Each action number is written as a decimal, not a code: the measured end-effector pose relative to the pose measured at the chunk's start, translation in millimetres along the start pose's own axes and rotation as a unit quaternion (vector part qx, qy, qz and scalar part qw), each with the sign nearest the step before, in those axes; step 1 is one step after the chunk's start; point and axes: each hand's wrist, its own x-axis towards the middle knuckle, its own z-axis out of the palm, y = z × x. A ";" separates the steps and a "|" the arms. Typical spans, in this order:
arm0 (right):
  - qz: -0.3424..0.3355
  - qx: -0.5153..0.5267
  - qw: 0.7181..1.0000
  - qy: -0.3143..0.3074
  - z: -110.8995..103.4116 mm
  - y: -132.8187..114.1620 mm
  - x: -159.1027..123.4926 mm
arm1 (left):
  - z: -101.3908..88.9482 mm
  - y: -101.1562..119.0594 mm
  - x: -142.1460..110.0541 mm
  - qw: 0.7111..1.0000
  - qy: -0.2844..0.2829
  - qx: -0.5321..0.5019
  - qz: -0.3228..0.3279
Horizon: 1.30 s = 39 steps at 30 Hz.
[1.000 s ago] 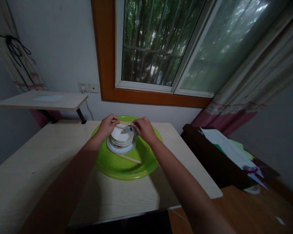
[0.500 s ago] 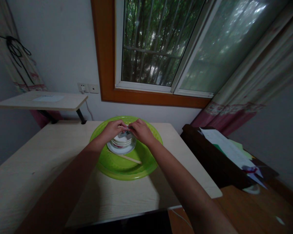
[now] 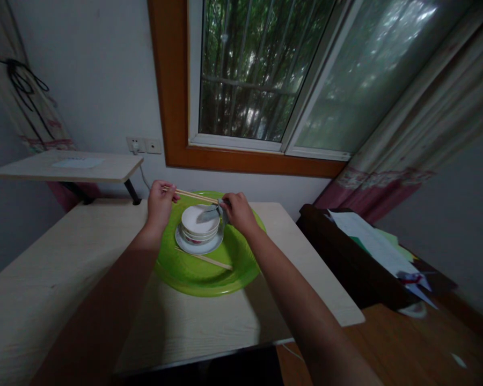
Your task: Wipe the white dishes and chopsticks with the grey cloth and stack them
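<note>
My left hand (image 3: 161, 199) is closed on one end of a pair of chopsticks (image 3: 195, 195), held level above the green basin (image 3: 209, 289). My right hand (image 3: 238, 213) pinches a grey cloth (image 3: 222, 212) at the chopsticks' other end. Below them, a stack of small white bowls (image 3: 200, 228) stands on a white saucer (image 3: 197, 249) inside the basin. The cloth hangs partly over the top bowl. More chopsticks (image 3: 213, 261) lie on the basin floor, in front of the saucer.
The basin rests on a pale wooden table (image 3: 116, 236). A small raised shelf (image 3: 68, 166) with a paper on it stands at the left. Past the table's right edge is a dark box-like piece of furniture (image 3: 326, 246) with papers (image 3: 370, 241) on top. Behind is a window (image 3: 261, 80).
My hands were together over the bowls. My left hand has since drawn away to the left along the chopsticks, and my right has shifted slightly right with the cloth.
</note>
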 end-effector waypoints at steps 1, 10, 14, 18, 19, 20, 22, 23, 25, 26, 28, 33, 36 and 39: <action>0.007 -0.002 1.000 0.006 0.4 1.8 0.2 | -1.6 -0.8 1.2 1.000 0.020 -0.001 0.001; 0.089 -0.018 0.988 0.126 -5.3 8.4 -0.5 | -6.7 -11.8 5.9 0.996 0.088 0.031 -0.008; 0.085 0.000 0.982 0.166 -8.4 6.9 -0.5 | -1.1 -7.8 1.8 0.999 0.022 0.026 -0.029; 0.053 0.049 0.986 0.151 -11.8 0.3 -1.4 | 5.7 -3.5 -3.5 0.997 -0.046 0.015 -0.052; 0.034 0.063 0.988 0.136 -12.4 -2.4 -1.8 | 7.2 -2.7 -4.7 0.996 -0.063 0.016 -0.057; 0.011 0.075 0.990 0.117 -12.9 -5.3 -2.3 | 8.5 -1.8 -5.8 0.995 -0.079 0.018 -0.060; -0.034 0.092 0.993 0.073 -13.0 -11.3 -3.5 | 10.6 0.2 -7.7 0.992 -0.108 0.020 -0.068; -0.051 0.098 0.993 0.049 -12.7 -14.0 -4.1 | 11.5 1.5 -8.5 0.990 -0.117 0.018 -0.071; -0.078 0.104 0.992 0.000 -11.5 -17.9 -5.1 | 12.5 4.1 -9.7 0.989 -0.126 0.011 -0.075; -0.089 0.105 0.990 -0.021 -10.7 -19.0 -5.5 | 12.8 5.3 -10.0 0.989 -0.125 0.006 -0.076; -0.106 0.105 0.988 -0.045 -8.8 -19.0 -5.6 | 12.8 6.7 -10.2 0.990 -0.118 -0.007 -0.077; -0.106 0.103 0.989 -0.024 -4.4 -12.9 -3.8 | 11.4 6.1 -9.1 0.992 -0.098 -0.033 -0.078; -0.072 0.095 0.993 0.014 -3.4 -10.3 -2.7 | 11.0 5.8 -8.6 0.993 -0.087 -0.027 -0.075; -0.084 0.082 0.993 0.001 -5.5 -11.6 -2.6 | 11.1 6.6 -9.0 0.993 -0.086 -0.024 -0.074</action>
